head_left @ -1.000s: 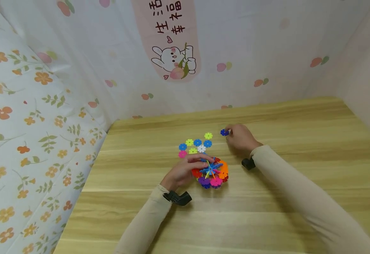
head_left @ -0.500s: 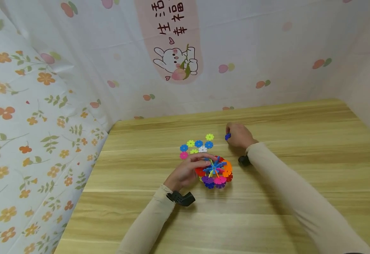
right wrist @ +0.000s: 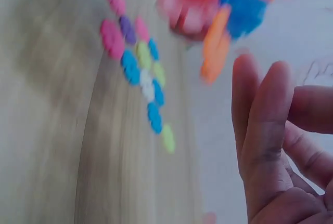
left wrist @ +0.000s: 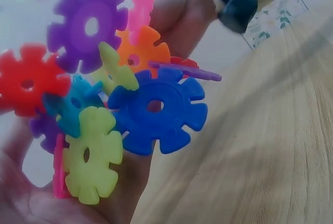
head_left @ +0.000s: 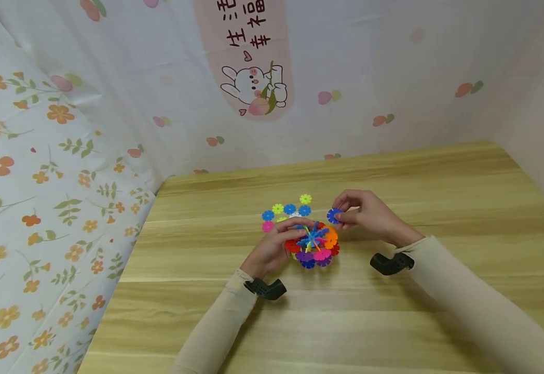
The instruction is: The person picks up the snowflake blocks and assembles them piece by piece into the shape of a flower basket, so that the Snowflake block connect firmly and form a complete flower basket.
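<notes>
My left hand grips a ball-like cluster of notched plastic snowflake discs from its left side, with fingers over the top. The cluster joins red, orange, pink, purple, blue and yellow-green discs. Seen close in the left wrist view, a dark blue disc and a yellow-green disc stick out from it. Just behind and right of the cluster, my right hand pinches a single dark blue disc between thumb and fingers. That single disc is hidden in the right wrist view, where the right hand's fingers show near the cluster.
Loose discs lie flat on the wooden table behind the cluster, among them a yellow-green one, a pink one and a white one. A patterned curtain hangs along the table's back and left edges.
My right hand has brought the dark blue disc from the back of the table towards the cluster, and its wrist has turned. The left hand keeps its hold on the cluster.
</notes>
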A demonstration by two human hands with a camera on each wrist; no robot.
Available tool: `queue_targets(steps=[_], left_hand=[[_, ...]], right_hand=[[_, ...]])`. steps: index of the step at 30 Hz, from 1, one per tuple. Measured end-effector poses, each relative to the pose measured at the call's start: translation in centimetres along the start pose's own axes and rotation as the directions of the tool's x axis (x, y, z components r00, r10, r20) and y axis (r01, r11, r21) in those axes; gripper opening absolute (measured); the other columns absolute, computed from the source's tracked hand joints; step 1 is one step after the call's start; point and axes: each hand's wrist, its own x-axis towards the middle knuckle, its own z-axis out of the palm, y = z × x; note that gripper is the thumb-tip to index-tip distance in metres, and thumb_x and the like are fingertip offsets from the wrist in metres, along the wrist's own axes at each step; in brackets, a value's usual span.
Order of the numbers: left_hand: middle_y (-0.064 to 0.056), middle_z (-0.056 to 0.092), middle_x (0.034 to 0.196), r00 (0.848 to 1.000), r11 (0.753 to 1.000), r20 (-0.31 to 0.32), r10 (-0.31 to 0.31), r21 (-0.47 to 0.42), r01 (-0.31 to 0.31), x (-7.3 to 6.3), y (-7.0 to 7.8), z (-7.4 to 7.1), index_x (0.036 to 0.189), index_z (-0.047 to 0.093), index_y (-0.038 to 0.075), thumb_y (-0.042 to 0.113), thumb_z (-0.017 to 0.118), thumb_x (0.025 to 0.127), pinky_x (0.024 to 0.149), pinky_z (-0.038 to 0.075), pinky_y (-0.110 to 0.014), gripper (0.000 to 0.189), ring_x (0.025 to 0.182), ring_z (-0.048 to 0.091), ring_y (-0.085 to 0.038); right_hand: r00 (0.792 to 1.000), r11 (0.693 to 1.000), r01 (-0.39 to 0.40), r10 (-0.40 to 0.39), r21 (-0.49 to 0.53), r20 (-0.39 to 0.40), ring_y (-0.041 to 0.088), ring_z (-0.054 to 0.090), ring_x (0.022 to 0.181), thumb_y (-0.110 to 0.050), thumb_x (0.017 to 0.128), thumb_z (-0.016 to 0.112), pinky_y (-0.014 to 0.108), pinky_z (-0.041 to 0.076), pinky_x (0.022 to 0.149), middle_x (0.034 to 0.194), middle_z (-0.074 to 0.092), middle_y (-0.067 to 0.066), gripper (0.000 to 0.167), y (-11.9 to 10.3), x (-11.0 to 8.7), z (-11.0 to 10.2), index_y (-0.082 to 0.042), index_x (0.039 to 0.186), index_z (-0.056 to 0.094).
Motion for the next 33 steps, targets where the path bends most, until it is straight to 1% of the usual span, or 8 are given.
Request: queue_targets(steps=[4, 8, 12, 15, 18, 24, 30, 33], left_hand=[[0.003, 0.06, 0.127, 1.0, 1.0, -0.025, -0.006, 0.022, 0.007, 0.0, 0.1, -0.1, 0.103, 0.074, 0.025, 0.012, 0.051, 0.101, 0.087, 0.047, -0.023, 0.026, 0.105, 0.055, -0.013], [0.003, 0.061, 0.126, 1.0, 1.0, -0.021, -0.004, 0.029, 0.005, 0.1, 0.2, -0.1, 0.103, 0.074, 0.025, 0.012, 0.052, 0.1, 0.084, 0.049, -0.022, 0.026, 0.102, 0.056, -0.012], [0.003, 0.062, 0.124, 1.0, 1.0, -0.013, 0.002, 0.03, -0.001, 0.2, 0.1, 0.0, 0.102, 0.074, 0.025, 0.011, 0.051, 0.1, 0.082, 0.049, -0.021, 0.027, 0.101, 0.057, -0.011], [0.003, 0.062, 0.123, 1.0, 0.999, -0.012, 0.011, 0.036, -0.01, 0.1, 0.0, 0.2, 0.102, 0.074, 0.024, 0.01, 0.051, 0.1, 0.083, 0.047, -0.02, 0.027, 0.102, 0.055, -0.011], [0.003, 0.061, 0.124, 1.0, 0.999, -0.011, 0.019, 0.036, -0.018, 0.0, 0.0, 0.4, 0.103, 0.074, 0.024, 0.01, 0.052, 0.101, 0.083, 0.047, -0.02, 0.026, 0.102, 0.055, -0.011], [0.0, 0.06, 0.127, 1.0, 1.0, 0.002, 0.016, 0.017, -0.016, -0.2, -0.2, 0.4, 0.108, 0.073, 0.021, 0.009, 0.053, 0.101, 0.084, 0.051, -0.02, 0.024, 0.101, 0.059, -0.011], [-0.004, 0.058, 0.133, 1.0, 0.999, 0.023, 0.0, 0.042, -0.001, -0.3, -0.3, 0.4, 0.124, 0.066, 0.004, 0.01, 0.054, 0.101, 0.087, 0.052, -0.023, 0.026, 0.107, 0.059, -0.014], [-0.001, 0.057, 0.132, 1.0, 0.998, 0.015, 0.007, 0.06, -0.008, -0.3, -0.3, 0.5, 0.123, 0.066, 0.004, 0.01, 0.055, 0.101, 0.089, 0.05, -0.025, 0.026, 0.111, 0.056, -0.015]], right_hand=[[1.0, 0.999, 0.008, -0.008, 0.034, 0.005, 0.032, 0.072, 0.08, 0.0, 0.094, 0.063, 0.045, 0.06, 0.075, 0.095, 0.058, 0.02, 0.019, -1.0, -1.0, 0.4, 0.005, 0.111, 0.057], [0.999, 0.999, 0.031, -0.03, 0.025, -0.021, 0.033, 0.071, 0.073, 0.0, 0.093, 0.064, 0.043, 0.06, 0.068, 0.092, 0.057, 0.019, 0.019, -1.4, -1.5, 0.9, 0.005, 0.111, 0.057], [0.996, 0.998, 0.065, -0.066, -0.021, -0.057, 0.03, 0.068, 0.063, -0.002, 0.091, 0.067, 0.039, 0.058, 0.057, 0.082, 0.06, 0.017, 0.019, -1.6, -1.8, 1.5, 0.003, 0.108, 0.059], [0.992, 0.994, 0.088, -0.093, -0.065, -0.086, 0.032, 0.066, 0.06, -0.002, 0.09, 0.069, 0.037, 0.056, 0.053, 0.076, 0.062, 0.015, 0.016, -1.4, -2.0, 2.0, 0.002, 0.103, 0.061], [0.986, 0.987, 0.109, -0.122, -0.114, -0.116, 0.032, 0.065, 0.058, -0.001, 0.088, 0.07, 0.037, 0.056, 0.053, 0.077, 0.063, 0.013, 0.012, -1.2, -2.1, 2.4, 0.001, 0.097, 0.061], [0.977, 0.973, 0.13, -0.158, -0.189, -0.142, 0.022, 0.065, 0.059, 0.0, 0.086, 0.071, 0.032, 0.055, 0.052, 0.08, 0.066, 0.011, 0.009, -1.0, -2.1, 2.7, -0.003, 0.086, 0.063], [0.981, 0.985, 0.109, -0.128, -0.131, -0.146, 0.023, 0.058, 0.054, 0.0, 0.085, 0.071, 0.03, 0.051, 0.05, 0.075, 0.066, 0.012, 0.011, -0.8, -2.1, 2.6, -0.002, 0.079, 0.062], [0.976, 0.988, 0.114, -0.131, -0.102, -0.175, 0.017, 0.053, 0.05, 0.001, 0.085, 0.072, 0.029, 0.048, 0.048, 0.072, 0.064, 0.011, 0.013, -0.7, -2.2, 2.9, -0.002, 0.078, 0.061]])
